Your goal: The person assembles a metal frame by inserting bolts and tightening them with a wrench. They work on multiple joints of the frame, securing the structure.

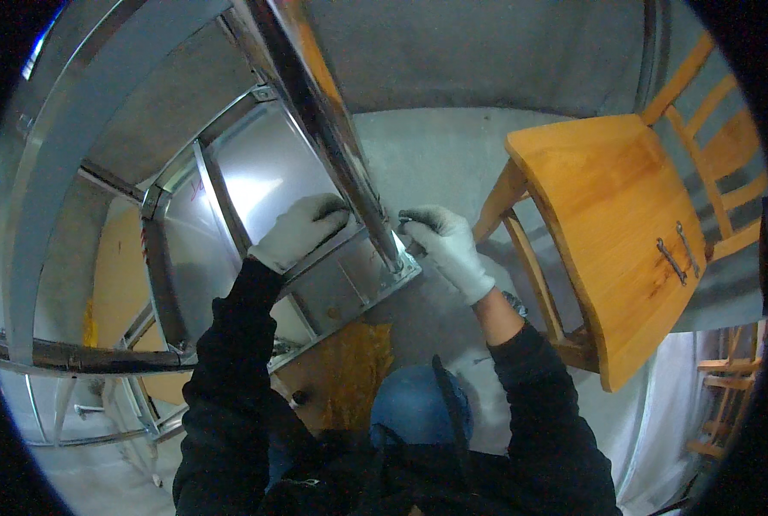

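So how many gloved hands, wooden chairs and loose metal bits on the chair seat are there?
White-gloved hands: 2, the left hand and right hand, both on the metal frame
Wooden chairs: 2, the near chair and another chair
Metal pieces on the seat: 2
Total: 6

Dim scene overall, cool bluish cast w/ heavy black vignette round the fisheye rim. Brightest spot was glare on the sheet-metal panel (255,185) at far left-centre; light seemed to come from above/behind the head. White gloves on the left hand (302,230) & right hand (448,245) were near blown out, little texture. Wooden chair (625,224) at right was well lit, warm, sharp enough. Dark sleeves & near bottom lost to shadow, no detail. Metal post (332,138) showed streaky reflections, slightly soft. Straight frame members bowed strongly toward left edge. Mild noise throughout.
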`<state>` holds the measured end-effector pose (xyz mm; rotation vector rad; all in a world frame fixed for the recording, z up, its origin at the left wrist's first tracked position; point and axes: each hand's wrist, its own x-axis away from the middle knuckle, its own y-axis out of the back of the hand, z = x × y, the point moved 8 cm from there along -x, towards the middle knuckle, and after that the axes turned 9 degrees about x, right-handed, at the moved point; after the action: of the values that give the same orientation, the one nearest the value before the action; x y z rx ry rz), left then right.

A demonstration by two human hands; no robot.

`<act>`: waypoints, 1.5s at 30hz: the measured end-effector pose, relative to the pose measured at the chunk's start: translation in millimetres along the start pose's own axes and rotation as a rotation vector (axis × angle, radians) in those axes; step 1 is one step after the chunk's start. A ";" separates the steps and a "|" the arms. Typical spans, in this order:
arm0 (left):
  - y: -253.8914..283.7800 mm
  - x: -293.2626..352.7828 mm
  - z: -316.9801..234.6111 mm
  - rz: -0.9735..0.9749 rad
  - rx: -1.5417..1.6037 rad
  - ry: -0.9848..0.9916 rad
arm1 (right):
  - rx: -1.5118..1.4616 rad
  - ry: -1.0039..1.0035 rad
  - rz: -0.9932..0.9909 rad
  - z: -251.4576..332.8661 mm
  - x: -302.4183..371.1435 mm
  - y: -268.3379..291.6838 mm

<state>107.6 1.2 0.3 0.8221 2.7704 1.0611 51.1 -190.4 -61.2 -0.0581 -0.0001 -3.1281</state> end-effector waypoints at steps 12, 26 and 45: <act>-2.1 -3.1 8.6 0.034 0.047 0.052 | 0.369 0.444 -0.092 20.5 -0.9 -6.3; -5.4 -3.9 13.6 0.015 0.111 0.082 | 0.562 0.911 0.006 36.0 -11.1 -6.2; 0.0 -3.1 22.3 -0.036 0.186 0.099 | 0.111 0.055 0.131 21.2 -15.5 -18.5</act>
<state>115.6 13.1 -17.1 0.7536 2.9906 0.8708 67.1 -171.8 -40.6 0.0275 -0.1617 -2.9913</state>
